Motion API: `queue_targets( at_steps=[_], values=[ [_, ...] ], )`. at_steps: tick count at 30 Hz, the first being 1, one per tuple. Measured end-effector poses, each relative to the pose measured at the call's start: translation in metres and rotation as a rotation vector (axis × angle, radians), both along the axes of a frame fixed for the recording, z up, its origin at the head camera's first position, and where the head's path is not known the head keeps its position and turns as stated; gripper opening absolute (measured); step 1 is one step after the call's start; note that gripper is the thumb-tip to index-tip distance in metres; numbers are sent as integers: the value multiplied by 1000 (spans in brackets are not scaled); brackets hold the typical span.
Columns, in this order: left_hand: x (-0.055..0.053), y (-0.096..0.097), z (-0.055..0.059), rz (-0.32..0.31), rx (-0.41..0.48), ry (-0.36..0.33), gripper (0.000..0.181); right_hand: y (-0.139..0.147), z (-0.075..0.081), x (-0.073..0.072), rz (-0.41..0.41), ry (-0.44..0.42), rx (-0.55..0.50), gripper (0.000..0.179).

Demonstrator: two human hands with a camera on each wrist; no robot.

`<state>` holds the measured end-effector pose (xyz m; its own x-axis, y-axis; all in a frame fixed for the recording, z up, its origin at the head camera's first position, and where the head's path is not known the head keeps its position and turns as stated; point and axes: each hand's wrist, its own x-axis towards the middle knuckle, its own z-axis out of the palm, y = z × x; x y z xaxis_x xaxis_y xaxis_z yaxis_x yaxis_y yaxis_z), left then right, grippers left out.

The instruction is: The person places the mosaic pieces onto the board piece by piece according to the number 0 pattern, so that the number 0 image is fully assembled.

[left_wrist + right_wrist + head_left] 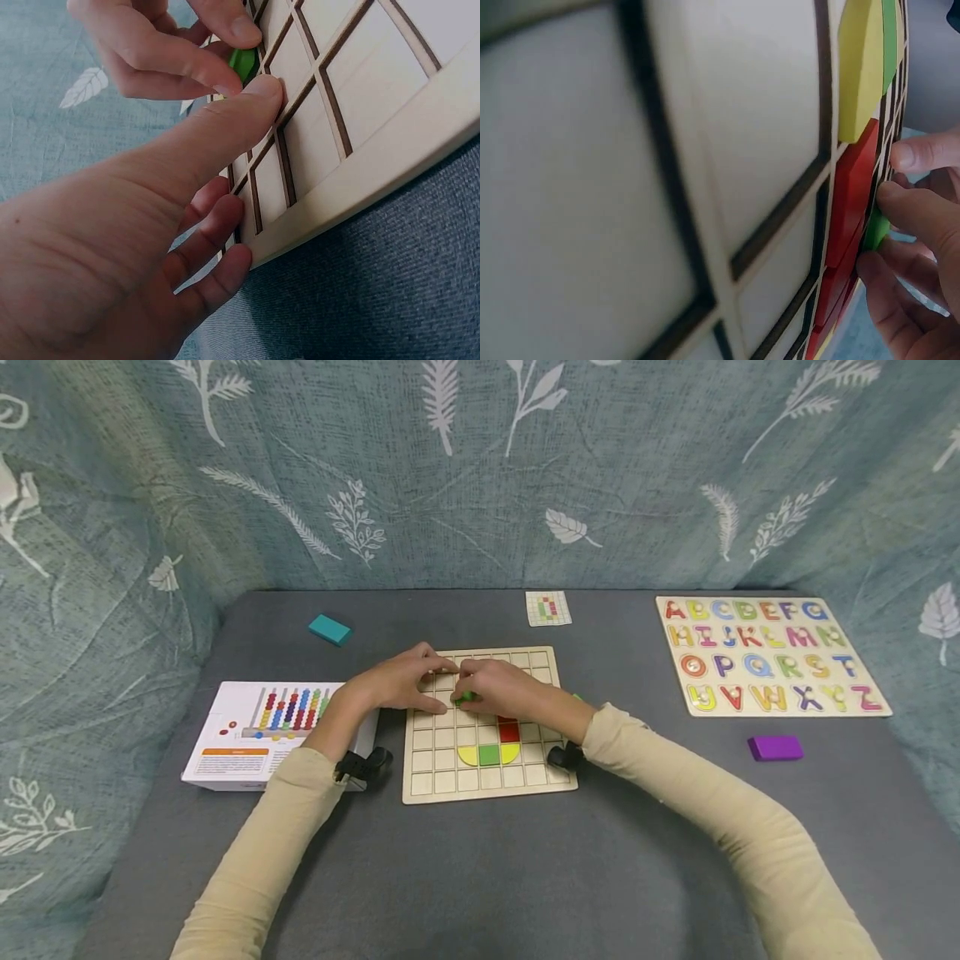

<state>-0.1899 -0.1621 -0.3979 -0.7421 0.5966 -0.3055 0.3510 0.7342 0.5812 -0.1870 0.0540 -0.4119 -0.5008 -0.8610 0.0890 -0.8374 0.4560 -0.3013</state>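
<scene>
A wooden grid board [422,781] lies in front of me, with raised lines between its squares. My right hand [495,683] pinches a small green piece [876,229] between thumb and fingers, low over the board's upper left squares. Beside it, the left hand [401,681] rests at the board's left side, its thumb on the grid close to the green piece and its other fingers spread along the edge. Lower on the board, a green square [489,755] sits between two rounded yellow pieces [468,755]. Red squares [509,732] rise above the right one, partly hidden by my right hand.
A small pattern card [548,608] lies behind the board. To the left are a teal block [329,630] and a white abacus box [232,714]; to the right, an alphabet puzzle board [787,713] and a purple block [776,748]. A patterned curtain [480,518] hangs behind the table.
</scene>
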Motion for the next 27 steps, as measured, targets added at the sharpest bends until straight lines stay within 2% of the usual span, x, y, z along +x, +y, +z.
queue_targets(
  at_steps=[7, 12, 18, 23, 27],
  values=[
    [1, 1, 2, 4, 2, -3, 63, 3, 2, 3, 19, 49, 44, 18],
    [1, 0, 2, 11, -2, -13, 62, 21, 6, 11, -14, 83, -16, 18],
    [0, 1, 2, 6, -9, -8, 63, 70, 8, 32, -78, 132, -81, 17],
    [0, 0, 1, 10, -3, -16, 63, 117, 7, 46, -180, 60, -92, 24],
    [0, 2, 2, 10, -1, -19, 63, 145, 4, 51, -278, 11, -87, 26]
  ],
)
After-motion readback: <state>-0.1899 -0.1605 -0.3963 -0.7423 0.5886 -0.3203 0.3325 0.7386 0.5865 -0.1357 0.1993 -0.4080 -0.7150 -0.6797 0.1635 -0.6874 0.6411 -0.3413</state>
